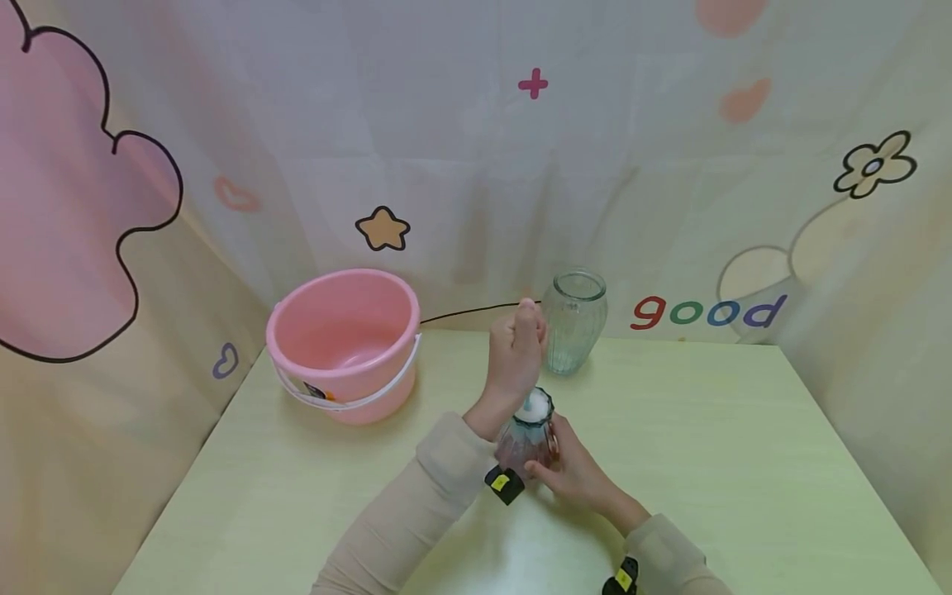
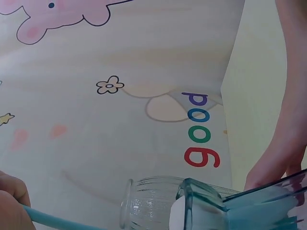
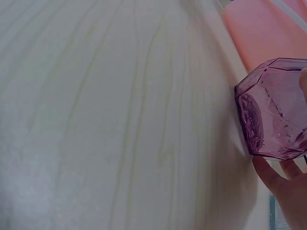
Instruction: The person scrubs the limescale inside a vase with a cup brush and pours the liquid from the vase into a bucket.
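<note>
A small faceted glass vase (image 1: 521, 446), bluish at the mouth and purple below, stands at the table's near middle. My right hand (image 1: 578, 473) grips its side, thumb in front; in the right wrist view those fingers (image 3: 268, 175) touch the purple glass (image 3: 273, 110). Above the mouth, my left hand (image 1: 516, 351) is curled around the teal handle (image 2: 57, 221) of a bottle brush. The brush's white head (image 1: 535, 406) fills the mouth of the vase. How far down it reaches is hidden.
Left of the hands stands a pink bucket (image 1: 402, 392) with a white handle. A taller clear greenish glass vase (image 1: 574, 330) is just behind the hands, near the curtain (image 1: 461, 124). The pale table (image 1: 706, 463) extends to the right.
</note>
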`<state>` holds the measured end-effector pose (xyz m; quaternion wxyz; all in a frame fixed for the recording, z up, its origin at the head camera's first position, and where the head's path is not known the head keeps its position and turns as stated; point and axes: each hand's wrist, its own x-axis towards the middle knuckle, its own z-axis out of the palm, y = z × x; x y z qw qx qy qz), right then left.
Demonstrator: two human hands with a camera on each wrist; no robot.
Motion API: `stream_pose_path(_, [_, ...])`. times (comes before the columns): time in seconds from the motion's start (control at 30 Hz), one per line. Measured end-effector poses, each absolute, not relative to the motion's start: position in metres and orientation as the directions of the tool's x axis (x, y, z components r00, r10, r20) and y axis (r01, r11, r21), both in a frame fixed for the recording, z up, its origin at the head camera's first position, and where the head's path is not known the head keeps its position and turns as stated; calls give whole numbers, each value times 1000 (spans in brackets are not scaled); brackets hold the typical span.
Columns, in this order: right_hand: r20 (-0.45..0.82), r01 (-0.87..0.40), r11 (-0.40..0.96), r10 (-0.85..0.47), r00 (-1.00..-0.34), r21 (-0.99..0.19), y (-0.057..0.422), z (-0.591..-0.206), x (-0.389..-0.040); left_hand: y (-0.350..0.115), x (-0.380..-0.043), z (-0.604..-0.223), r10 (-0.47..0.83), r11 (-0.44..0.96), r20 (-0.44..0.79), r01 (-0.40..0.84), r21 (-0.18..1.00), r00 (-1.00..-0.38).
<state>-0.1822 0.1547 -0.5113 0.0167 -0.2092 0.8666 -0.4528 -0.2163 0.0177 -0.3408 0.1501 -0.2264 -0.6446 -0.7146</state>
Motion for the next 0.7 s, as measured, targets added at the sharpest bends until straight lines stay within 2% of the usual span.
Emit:
stream_pose_path(0.17, [154,-347,505,-385,-910,-791,155,-513,-183,22,-216,-343,5,-121,569,565,816,-822])
stream_pose_path(0.3, [170,-360,505,-384,-908,-784,155,-514,-182,23,-215,-348,-28,-100,554,554,827,-832])
stream_pose_path(0.5, [252,-435,475,-400,-881,-765,152,-518,-182,19,-197,-367,21,-64,411,409,910,-911])
stream_pose_path(0.7, [279,-448,446,-395,-875,-774,153,-518,-183,21,-195,-371,76,-96,397,389,916,-915])
